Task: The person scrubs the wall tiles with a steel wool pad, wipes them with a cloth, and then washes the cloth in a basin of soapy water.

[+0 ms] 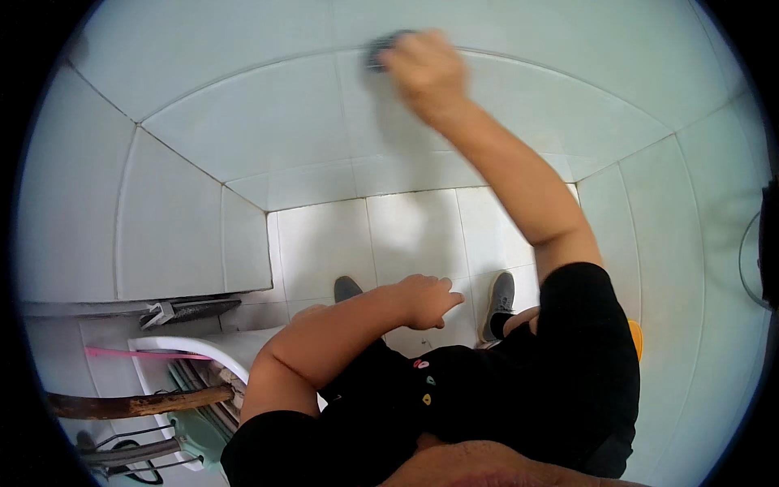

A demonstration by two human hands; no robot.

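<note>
My right hand (430, 75) reaches up to the tiled wall (268, 105), its fingers closed round a dark grey scouring pad (376, 53). The pad lies against the pale tiles near a horizontal grout line; motion blurs it and the hand covers part of it, so its exact make is hard to see. Bent across the front of my body, my left hand (428, 302) hangs in the air above the floor. Its fingers are loosely curled and somewhat apart, with nothing visible in them.
White floor tiles (414, 235) lie below, with my grey shoes on them. At lower left are a white rack (235, 353), a pink strip (146, 354), a wooden stick (138, 403) and a green plastic item (199, 434). A dark fixture (768, 243) sits on the right wall.
</note>
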